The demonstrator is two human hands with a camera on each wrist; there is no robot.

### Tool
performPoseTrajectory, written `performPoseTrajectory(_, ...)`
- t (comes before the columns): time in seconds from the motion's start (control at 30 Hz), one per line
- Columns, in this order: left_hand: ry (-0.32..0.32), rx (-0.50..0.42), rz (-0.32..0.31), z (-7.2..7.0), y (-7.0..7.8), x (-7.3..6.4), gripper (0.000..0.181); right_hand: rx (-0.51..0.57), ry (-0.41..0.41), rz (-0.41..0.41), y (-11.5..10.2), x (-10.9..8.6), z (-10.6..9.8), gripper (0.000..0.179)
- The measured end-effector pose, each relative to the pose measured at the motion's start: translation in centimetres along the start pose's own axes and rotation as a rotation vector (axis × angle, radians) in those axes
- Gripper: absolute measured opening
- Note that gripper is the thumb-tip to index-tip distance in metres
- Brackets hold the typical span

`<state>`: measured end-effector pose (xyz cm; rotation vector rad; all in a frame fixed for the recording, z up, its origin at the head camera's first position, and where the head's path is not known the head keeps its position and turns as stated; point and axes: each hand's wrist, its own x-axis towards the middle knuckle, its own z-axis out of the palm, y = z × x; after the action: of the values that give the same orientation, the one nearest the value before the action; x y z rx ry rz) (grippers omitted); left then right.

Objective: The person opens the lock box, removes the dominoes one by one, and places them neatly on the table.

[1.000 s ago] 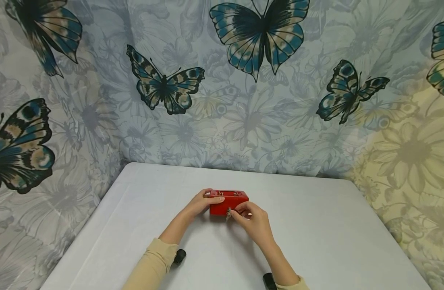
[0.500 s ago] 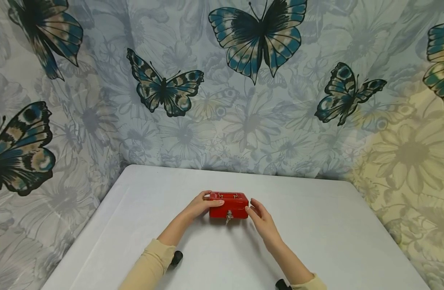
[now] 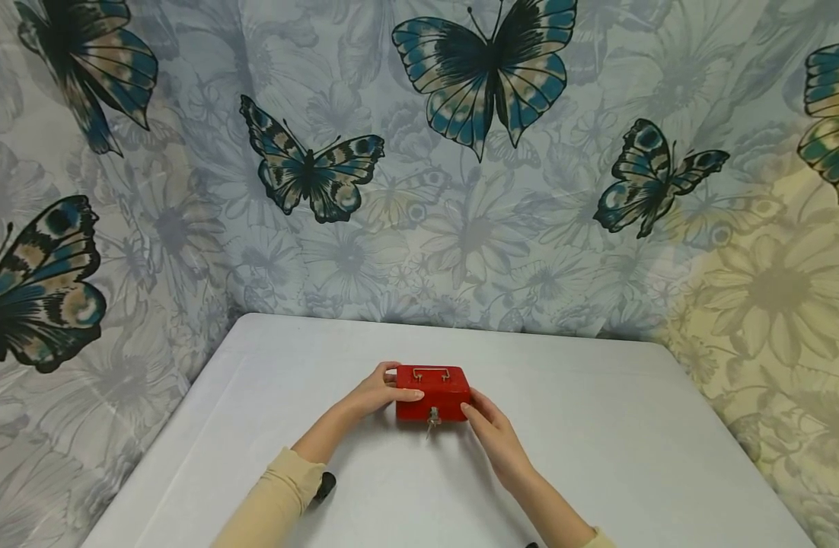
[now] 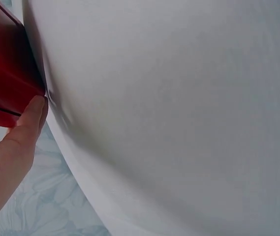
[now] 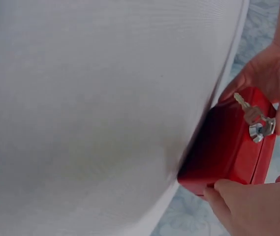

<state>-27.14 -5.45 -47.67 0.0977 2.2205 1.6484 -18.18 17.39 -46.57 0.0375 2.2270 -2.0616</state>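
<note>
A small red cash box [image 3: 443, 405] with its lid down is between both hands over the white table. On its top lies a thin metal handle [image 3: 431, 373]. A key [image 3: 434, 417] sits in the front lock, and a second key [image 5: 241, 101] hangs from it in the right wrist view. My left hand [image 3: 377, 392] grips the box's left end, thumb across the front and fingers behind. At the right end, my right hand [image 3: 499, 443] holds the box with its thumb by the front corner. Its other fingertips are partly hidden behind the side.
The white-covered table [image 3: 577, 426] spreads out around the box, its far edge meeting a butterfly-print cloth backdrop [image 3: 474, 243]. A black wrist device [image 3: 325, 487] shows beside the left sleeve.
My right hand has let go of the key and moved right to hold the box's right end. The box has come slightly nearer, showing more of its top. The left hand stays on it.
</note>
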Motion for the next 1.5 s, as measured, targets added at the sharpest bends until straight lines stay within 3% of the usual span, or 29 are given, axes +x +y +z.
performPoseTrajectory(0.33, -0.036, 0.099, 0.031, -0.2, -0.2, -0.4, 0.094, 0.114, -0.040, 0.068, 0.1, -0.4, -0.2, 0.064)
performPoseTrajectory(0.83, -0.058, 0.314, 0.097, -0.3, -0.6, -0.7, 0.096, 0.149, -0.042, 0.144, 0.4, -0.4, -0.5, 0.058)
performPoseTrajectory(1.5, -0.104, 0.406, 0.190, -0.5, -1.0, -0.9, 0.094, 0.109, -0.074, 0.177, 1.0, -0.3, -1.3, 0.055)
